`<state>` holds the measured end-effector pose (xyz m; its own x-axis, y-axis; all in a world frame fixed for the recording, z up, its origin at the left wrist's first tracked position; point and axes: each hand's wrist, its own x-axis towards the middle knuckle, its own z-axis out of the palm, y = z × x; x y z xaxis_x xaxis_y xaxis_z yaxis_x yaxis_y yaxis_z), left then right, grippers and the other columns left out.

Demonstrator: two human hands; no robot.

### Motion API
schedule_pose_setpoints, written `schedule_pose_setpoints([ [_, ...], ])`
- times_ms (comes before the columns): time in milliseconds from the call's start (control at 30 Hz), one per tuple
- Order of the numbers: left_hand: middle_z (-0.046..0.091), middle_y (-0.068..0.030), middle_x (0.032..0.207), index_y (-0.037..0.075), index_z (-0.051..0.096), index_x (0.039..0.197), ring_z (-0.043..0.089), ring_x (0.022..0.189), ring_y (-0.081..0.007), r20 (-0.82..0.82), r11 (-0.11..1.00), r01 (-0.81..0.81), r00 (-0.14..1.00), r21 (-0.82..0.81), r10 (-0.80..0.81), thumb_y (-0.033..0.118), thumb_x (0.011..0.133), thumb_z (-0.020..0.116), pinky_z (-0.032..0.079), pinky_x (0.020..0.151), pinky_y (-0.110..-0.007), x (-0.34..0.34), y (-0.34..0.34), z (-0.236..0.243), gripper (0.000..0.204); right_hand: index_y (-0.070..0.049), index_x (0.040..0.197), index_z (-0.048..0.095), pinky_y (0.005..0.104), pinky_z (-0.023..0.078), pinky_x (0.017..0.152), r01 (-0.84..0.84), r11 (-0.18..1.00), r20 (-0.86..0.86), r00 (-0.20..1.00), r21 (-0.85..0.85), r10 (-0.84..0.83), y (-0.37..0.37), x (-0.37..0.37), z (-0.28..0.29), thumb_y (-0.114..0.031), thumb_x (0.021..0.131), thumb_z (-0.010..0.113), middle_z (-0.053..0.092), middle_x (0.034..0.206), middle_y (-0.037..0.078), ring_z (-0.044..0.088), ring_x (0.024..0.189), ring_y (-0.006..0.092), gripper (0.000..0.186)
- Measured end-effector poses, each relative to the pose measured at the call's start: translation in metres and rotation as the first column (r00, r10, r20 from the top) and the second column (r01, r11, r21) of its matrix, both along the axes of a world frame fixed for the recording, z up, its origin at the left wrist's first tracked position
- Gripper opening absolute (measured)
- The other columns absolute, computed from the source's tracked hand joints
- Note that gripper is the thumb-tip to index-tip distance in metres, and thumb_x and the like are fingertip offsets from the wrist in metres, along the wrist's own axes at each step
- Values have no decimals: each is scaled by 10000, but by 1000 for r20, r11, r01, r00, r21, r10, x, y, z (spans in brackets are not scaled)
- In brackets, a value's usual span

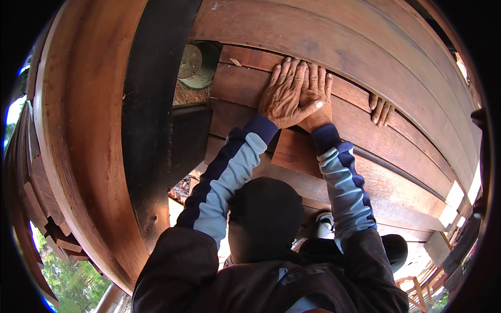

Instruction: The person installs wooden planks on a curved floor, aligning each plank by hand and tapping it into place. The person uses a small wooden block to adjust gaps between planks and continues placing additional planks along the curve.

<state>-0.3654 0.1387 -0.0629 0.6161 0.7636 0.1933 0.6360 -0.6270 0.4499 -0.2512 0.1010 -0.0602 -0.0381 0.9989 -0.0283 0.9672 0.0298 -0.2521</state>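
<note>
Arms reaching forward, left hand and right hand palm-down on the plank, left thumb lapped over the right. Fingers pretty much straight, close together, not gripping anything. Plank's right underneath.

Bright daylight glares at both warped sides.

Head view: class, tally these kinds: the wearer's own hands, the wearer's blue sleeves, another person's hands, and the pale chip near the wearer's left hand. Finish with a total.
Own hands: 2 (left hand, right hand)
Blue sleeves: 2 (left sleeve, right sleeve)
Other person's hand: 1, only fingers showing
Pale chip: 1
Total: 6
</note>
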Motion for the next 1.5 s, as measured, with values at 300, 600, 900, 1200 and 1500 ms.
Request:
schedule_pose_setpoints([
  [300,394,-254,1425,-45,387,1390,300,1374,-403,55,1000,1,998,12,-2,608,869,457,171,1162,-476,-4,1,-2,838,7,1480,232,532,48,1171,-26,997,38,999,-74,29,1,3,7,-411,885,485,242,1529,212,133,1440,403,769],
  [600,460,-235,1387,-30,459,1353,370,1340,-396,43,1000,2,999,9,-3,592,878,425,228,1142,-482,-4,2,3,783,11,1477,237,518,59,1175,-15,988,68,997,-151,25,-3,0,7,-365,922,435,249,1512,227,149,1435,397,699],
  [900,489,-226,1366,-29,477,1341,419,1314,-380,18,997,-10,1000,72,8,573,884,439,276,1129,-461,-5,2,2,757,10,1480,224,516,54,1174,-12,984,66,998,-179,24,-2,1,11,-405,914,430,248,1515,236,159,1433,402,731],
  [1200,391,-223,1443,-30,393,1394,302,1385,-363,6,998,3,1000,-65,-2,616,851,441,168,1162,-482,-3,4,0,845,19,1474,234,518,95,1166,7,982,170,985,-187,25,-3,-3,10,-390,906,425,281,1502,242,210,1418,409,725],
  [1500,343,-267,1458,-60,356,1402,260,1386,-410,-75,1000,-1,997,-24,-1,662,845,409,107,1155,-524,-3,3,0,913,30,1457,262,515,112,1161,15,993,88,996,-116,-5,-2,-2,9,-410,885,458,297,1486,248,215,1405,428,748],
])
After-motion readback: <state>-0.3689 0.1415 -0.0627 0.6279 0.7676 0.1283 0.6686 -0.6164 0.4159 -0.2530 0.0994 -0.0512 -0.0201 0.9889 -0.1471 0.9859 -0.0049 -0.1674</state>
